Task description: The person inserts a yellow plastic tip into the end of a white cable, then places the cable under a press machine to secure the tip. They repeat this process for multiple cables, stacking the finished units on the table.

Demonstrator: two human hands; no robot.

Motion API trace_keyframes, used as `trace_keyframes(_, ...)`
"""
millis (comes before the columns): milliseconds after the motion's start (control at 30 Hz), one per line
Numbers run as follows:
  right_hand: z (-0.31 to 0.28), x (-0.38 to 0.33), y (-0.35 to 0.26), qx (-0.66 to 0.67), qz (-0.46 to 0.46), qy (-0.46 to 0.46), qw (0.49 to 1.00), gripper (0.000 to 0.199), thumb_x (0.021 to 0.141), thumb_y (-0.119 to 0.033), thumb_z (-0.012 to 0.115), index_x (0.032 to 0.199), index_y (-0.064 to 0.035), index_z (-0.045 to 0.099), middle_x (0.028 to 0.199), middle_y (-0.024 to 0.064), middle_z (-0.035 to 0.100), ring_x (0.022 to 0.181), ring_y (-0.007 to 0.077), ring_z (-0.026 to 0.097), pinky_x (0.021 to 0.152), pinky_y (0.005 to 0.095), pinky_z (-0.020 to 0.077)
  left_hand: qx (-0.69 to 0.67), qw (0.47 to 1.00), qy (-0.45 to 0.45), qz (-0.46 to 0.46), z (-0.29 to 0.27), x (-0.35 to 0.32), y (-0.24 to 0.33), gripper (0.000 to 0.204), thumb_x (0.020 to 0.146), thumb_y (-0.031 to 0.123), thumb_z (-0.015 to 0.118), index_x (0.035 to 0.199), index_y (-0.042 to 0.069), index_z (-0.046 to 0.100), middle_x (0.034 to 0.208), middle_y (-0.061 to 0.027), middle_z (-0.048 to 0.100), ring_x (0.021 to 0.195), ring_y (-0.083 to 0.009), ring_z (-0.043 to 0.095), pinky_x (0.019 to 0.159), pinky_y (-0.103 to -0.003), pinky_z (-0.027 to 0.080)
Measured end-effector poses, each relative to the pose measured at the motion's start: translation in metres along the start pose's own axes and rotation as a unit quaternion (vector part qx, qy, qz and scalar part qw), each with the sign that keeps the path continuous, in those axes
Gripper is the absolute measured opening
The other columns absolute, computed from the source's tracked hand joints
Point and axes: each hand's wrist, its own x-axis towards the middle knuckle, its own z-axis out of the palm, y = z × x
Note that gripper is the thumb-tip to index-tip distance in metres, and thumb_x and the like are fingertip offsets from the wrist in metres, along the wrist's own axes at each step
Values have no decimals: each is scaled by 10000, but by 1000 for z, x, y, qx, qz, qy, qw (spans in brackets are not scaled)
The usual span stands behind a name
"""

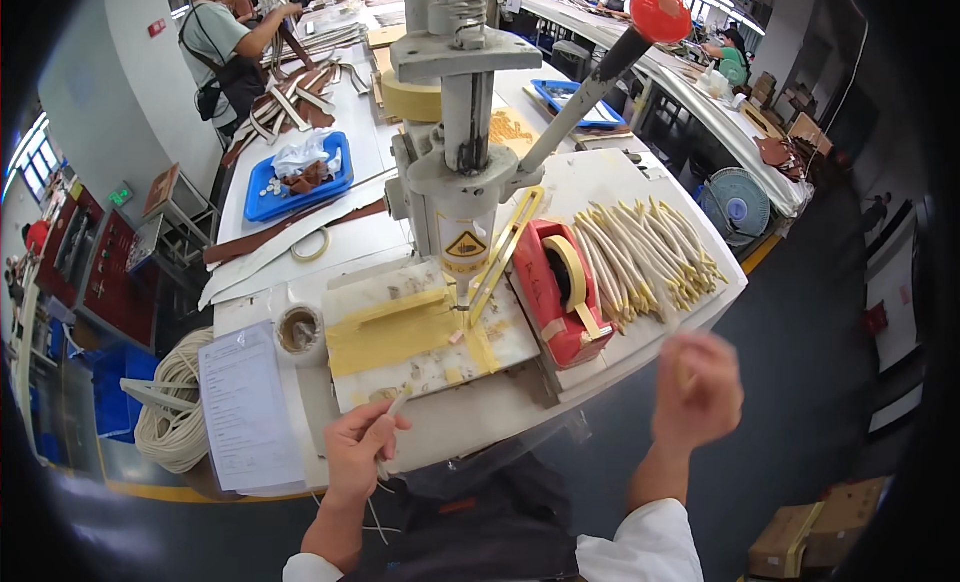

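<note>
Pinching the pale cord [399, 403] near its tip, your left hand [360, 450] holds it by the bench [475, 417] edge; your blurred right hand [697, 392] looks curled, contents unclear; seemingly a positioning step, next calling for steadiness.

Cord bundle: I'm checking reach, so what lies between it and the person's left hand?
In the head view, the pale board and the red tape dispenser lie between the left hand and the cord bundle.
</note>
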Motion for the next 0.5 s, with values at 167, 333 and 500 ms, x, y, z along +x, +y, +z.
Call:
trace_keyframes(167,6,26,123,-163,36,-13,986,100,843,36,757,914,-15,710,1115,130,740,975,287,722,835,331,575,124,987,-52,91,22,17,-4,267,997,-9,592,1229,-20,723,919,-43,650,636,-78,526,604,-230,435)
trace_keyframes(333,12,13,126,-263,11,-66,963,141,856,36,714,989,-8,728,1242,165,705,1148,341,677,964,407,540,152,987,-11,50,23,2,0,233,942,12,724,1174,-1,744,939,-56,725,759,-93,663,606,-224,523)
trace_keyframes(500,48,-14,-35,141,-81,-374,913,309,737,-18,807,1031,-81,732,1079,108,729,963,289,712,826,355,561,123,990,-56,-39,25,-11,-1,241,946,57,748,1172,-24,727,984,-84,747,796,-90,670,729,-246,571)
